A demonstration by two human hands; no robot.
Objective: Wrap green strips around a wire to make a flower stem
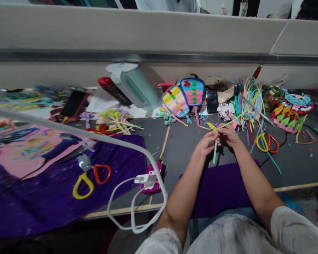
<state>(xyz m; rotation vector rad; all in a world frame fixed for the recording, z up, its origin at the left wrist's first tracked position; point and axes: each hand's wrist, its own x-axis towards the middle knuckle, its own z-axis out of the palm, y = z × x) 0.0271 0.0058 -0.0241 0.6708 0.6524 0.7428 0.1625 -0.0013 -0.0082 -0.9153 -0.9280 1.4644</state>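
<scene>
Both my hands meet above the dark grey table at right of centre. The fingers of my left hand (207,143) are closed around a craft piece made of pipe cleaner, with a light green fuzzy stem (215,153) pointing down below them. Yellow and purple fuzzy bits (211,126) stick out above the fingertips. My right hand (228,135) is pinched right beside it, fingertips touching the same piece. From that pinch a pale green strand (235,121) slants up to the right. The exact grip points are hidden behind the fingers.
Yellow-and-red scissors (267,142) lie to the right, near a bundle of pipe cleaners (250,102) and a glass jar (274,95). Two fan-shaped crafts (193,92) lean behind. A white cable (148,151) crosses at left, above a pink power adapter (155,180) and purple cloth (55,204).
</scene>
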